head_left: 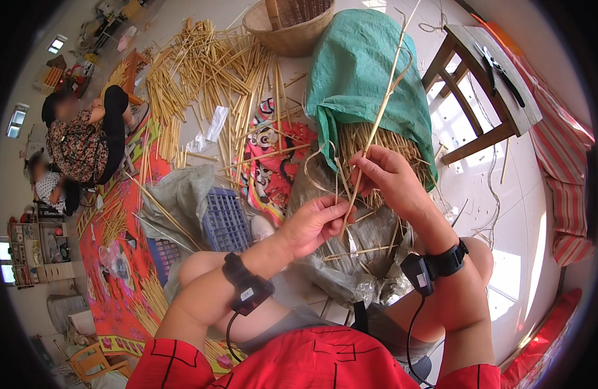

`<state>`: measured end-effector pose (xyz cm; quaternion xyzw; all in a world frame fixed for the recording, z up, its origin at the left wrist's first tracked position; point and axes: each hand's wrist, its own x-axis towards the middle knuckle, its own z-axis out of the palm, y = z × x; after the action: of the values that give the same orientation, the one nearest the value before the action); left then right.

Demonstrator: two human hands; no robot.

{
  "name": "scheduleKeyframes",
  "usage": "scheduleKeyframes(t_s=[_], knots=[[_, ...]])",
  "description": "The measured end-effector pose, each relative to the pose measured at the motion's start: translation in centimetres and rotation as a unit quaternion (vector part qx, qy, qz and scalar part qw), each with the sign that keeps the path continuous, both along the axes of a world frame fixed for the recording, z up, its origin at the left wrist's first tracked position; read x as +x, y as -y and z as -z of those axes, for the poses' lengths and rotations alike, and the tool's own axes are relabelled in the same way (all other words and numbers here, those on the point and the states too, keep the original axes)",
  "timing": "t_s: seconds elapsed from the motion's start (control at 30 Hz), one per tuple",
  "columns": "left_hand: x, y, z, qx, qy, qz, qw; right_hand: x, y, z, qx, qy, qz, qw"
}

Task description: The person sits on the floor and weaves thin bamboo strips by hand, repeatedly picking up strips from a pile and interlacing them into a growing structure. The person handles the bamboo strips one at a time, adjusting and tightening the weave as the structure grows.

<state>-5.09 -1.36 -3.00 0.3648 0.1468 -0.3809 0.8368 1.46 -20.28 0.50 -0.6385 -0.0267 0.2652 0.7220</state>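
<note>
A long pale straw stalk [384, 104] slants up and to the right in front of me. My right hand [391, 176] pinches it partway along, thumb against fingers. Lower down, my left hand [317, 223] is closed with thumb and fingertips at the stalk's bottom end. A thin curled dry strip [310, 170] rises beside the left hand; whether those fingers grip it too, I cannot tell. Just beyond my hands, a thick bundle of straw [406, 148] pokes out of a green woven sack [364, 65].
Many loose straw stalks [208, 71] lie spread at the far left, near a woven basket [292, 32]. A blue plastic crate [226, 217] is left of my knees. A wooden stool [487, 84] with pliers [501, 74] on it stands right. Two people [85, 139] sit at left.
</note>
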Motion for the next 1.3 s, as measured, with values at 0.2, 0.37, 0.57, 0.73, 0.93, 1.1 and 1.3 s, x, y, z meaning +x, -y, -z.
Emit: scheduleKeyframes(t_s=[0.2,0.37,0.57,0.73,0.93,1.1,1.3], knots=[[0.2,-0.4,0.9,-0.004,-0.011,0.009,1.0,-0.2,-0.3,0.6,-0.019,0.062,-0.025,0.998],[0.4,-0.6,1.5,0.081,-0.029,0.04,0.995,-1.1,-1.0,0.6,-0.019,0.132,-0.054,0.99],[0.0,-1.0,4.2,0.247,-0.027,0.093,0.964,-1.9,-1.7,0.7,-0.052,0.219,-0.083,0.971],[-1.5,-0.3,5.4,0.432,0.247,0.285,0.819,-0.8,-0.1,-1.6,0.027,0.099,-0.096,0.99],[-0.3,-0.8,3.6,0.536,0.498,0.194,0.654,-0.8,0.4,0.8,-0.087,0.107,-0.134,0.981],[3.4,-1.8,-1.2,0.335,0.281,0.032,0.899,-2.3,-0.6,1.8,-0.066,0.052,-0.141,0.986],[2.6,-1.5,-1.5,0.232,0.236,0.007,0.944,-3.0,-2.2,2.5,-0.025,-0.005,-0.151,0.988]])
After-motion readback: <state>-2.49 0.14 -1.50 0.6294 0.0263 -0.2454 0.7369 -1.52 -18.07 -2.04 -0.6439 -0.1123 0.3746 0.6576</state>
